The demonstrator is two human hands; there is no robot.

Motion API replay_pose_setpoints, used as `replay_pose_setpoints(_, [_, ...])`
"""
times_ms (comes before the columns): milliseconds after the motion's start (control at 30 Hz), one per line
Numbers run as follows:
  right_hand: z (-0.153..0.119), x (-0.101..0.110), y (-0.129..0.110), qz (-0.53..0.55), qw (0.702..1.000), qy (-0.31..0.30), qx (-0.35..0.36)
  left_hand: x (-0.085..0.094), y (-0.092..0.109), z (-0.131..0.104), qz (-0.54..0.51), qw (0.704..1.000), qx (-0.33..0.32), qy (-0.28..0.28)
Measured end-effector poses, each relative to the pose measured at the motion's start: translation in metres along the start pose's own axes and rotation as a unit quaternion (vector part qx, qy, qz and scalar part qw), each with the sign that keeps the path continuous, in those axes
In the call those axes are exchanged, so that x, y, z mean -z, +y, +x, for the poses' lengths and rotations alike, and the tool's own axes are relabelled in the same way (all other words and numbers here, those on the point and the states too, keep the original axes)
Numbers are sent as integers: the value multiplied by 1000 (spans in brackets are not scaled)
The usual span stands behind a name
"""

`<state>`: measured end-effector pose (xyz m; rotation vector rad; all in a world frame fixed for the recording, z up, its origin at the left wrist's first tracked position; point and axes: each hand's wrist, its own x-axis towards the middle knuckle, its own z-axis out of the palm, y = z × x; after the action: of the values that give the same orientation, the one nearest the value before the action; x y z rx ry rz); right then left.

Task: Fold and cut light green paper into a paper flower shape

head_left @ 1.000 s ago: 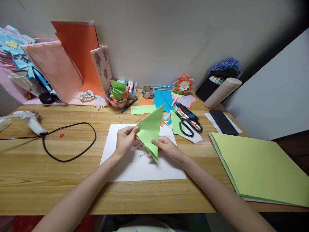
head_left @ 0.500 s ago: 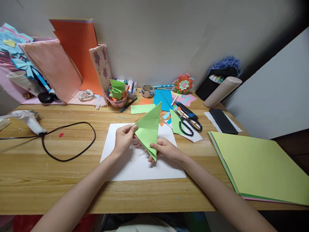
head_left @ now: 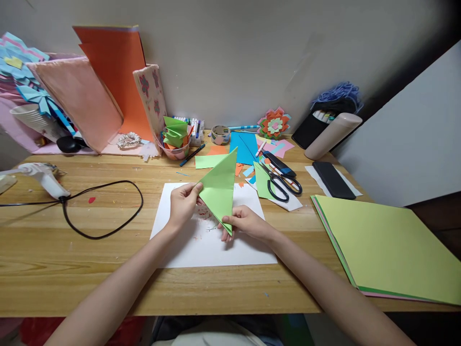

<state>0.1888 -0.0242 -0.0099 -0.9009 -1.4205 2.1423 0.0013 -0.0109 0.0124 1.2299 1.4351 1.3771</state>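
Note:
A light green sheet of paper [head_left: 221,187], folded into a triangle, is held between both hands above a white sheet [head_left: 212,252]. My left hand [head_left: 184,204] pinches its left corner, thumb on top. My right hand [head_left: 248,222] grips the lower corner with the thumb across the front and the fingers behind. A crease runs across the middle of the triangle, and its lower edges lie close together. The white sheet on the wooden table carries small red and green marks.
Black-handled scissors [head_left: 280,185] lie to the right over paper scraps, near a box cutter [head_left: 279,163]. A glue gun [head_left: 46,180] with a looped black cord [head_left: 103,235] is at the left. Coloured paper [head_left: 389,245] is stacked at the right. A roll of tape [head_left: 220,135] stands behind.
The folded green paper has shifted slightly left and tilted a little, and its lower layers have come closer together. Both hands keep their hold.

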Motion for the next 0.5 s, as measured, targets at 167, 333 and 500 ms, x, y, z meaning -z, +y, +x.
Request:
replay_pose_setpoints(167, [-1, -2, 0, -5, 1000, -17, -11, 1, 1, 0, -3, 1000, -4, 5])
replay_pose_setpoints(333, [-2, -3, -2, -5, 999, -20, -25, 0, 2, 0, -5, 1000, -3, 6])
replay_pose_setpoints(500, [-3, -3, -3, -12, 999, -22, -29, 0, 0, 1, -5, 1000, -7, 8])
